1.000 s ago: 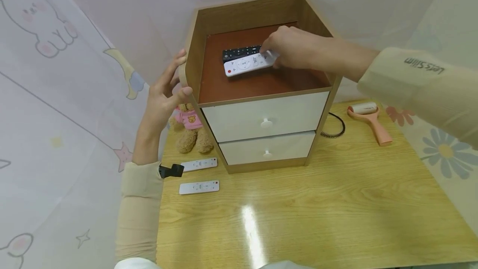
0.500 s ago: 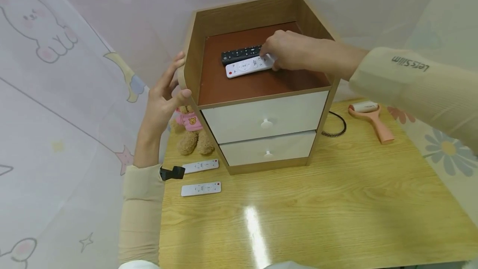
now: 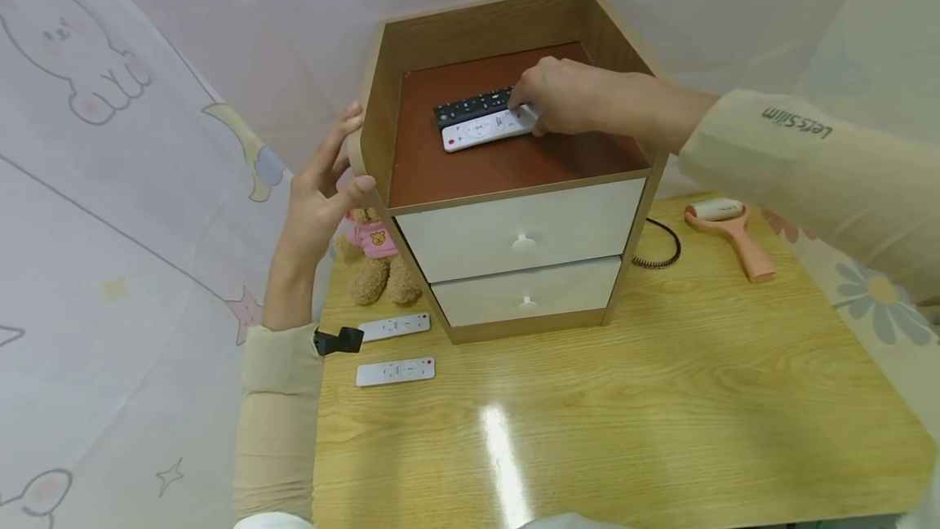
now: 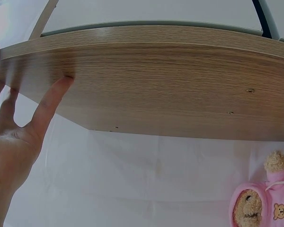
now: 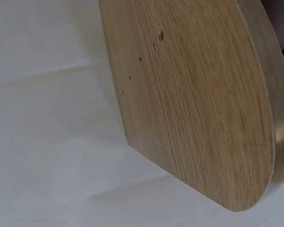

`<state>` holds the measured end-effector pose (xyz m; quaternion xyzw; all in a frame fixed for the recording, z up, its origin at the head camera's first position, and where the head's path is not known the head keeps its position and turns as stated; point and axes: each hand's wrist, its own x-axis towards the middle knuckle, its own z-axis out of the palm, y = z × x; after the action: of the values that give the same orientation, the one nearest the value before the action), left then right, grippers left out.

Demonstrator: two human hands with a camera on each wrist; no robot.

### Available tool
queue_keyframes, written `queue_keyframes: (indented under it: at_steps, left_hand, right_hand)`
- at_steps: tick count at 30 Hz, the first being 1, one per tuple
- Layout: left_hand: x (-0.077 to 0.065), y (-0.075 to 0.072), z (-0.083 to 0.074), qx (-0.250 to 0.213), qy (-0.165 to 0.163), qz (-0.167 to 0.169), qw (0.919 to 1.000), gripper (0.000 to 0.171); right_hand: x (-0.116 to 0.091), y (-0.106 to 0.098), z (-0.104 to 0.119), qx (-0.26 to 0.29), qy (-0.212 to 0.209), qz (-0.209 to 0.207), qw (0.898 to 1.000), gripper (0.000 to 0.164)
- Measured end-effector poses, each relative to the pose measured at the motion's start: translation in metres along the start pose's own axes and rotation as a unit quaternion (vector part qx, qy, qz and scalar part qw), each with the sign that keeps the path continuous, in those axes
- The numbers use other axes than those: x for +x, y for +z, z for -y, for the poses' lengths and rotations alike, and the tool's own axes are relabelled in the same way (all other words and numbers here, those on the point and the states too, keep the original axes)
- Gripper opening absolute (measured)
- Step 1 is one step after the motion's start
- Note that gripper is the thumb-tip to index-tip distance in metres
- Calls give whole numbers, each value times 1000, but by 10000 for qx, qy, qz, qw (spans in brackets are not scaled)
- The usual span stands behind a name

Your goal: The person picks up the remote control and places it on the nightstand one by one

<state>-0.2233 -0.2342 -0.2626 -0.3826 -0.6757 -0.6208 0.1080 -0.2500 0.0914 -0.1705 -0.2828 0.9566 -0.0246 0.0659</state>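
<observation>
My right hand (image 3: 561, 96) pinches the right end of a white remote control (image 3: 481, 131) with a red button. It lies on the brown top of a small wooden cabinet (image 3: 514, 174), right along the front of a black remote control (image 3: 470, 108). The fingers hide the right ends of both remotes. My left hand (image 3: 312, 194) rests with spread, fairly straight fingers against the cabinet's left side panel, the thumb near its front edge. In the left wrist view, the left hand (image 4: 19, 132) touches the wood panel (image 4: 170, 85) with its fingertips. The right wrist view shows only the other side panel (image 5: 199, 94).
Two more white remotes (image 3: 395, 371) lie on the wooden table (image 3: 624, 431) left of the cabinet, below a teddy bear (image 3: 378, 255) in pink. To the right are a black coiled cord (image 3: 661, 260) and an orange lint roller (image 3: 742, 243). Two white drawers (image 3: 470, 237) face front.
The white remote has come down from a slightly raised position onto the cabinet top, in front of the black one, my right hand still gripping it. My left hand stays at the side panel.
</observation>
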Motion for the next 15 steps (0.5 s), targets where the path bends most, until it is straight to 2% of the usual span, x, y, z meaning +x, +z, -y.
queue_keyframes:
  at_steps: [4,6,12,15]
  left_hand:
    - [-2,0,0,87,21,1,10000,60]
    - [-3,1,0,104,21,-3,9999,59]
    - [-1,8,-7,131,66,72,9999,59]
    - [0,12,-13,161,176,101,9997,58]
  right_hand:
    - [-1,-2,1,-19,24,9,10000,48]
    - [-5,-6,0,-2,51,-133,9999,49]
    - [-39,-23,-18,296,-72,-1252,9917,44]
    - [-58,-24,-29,418,-4,-1642,9855,45]
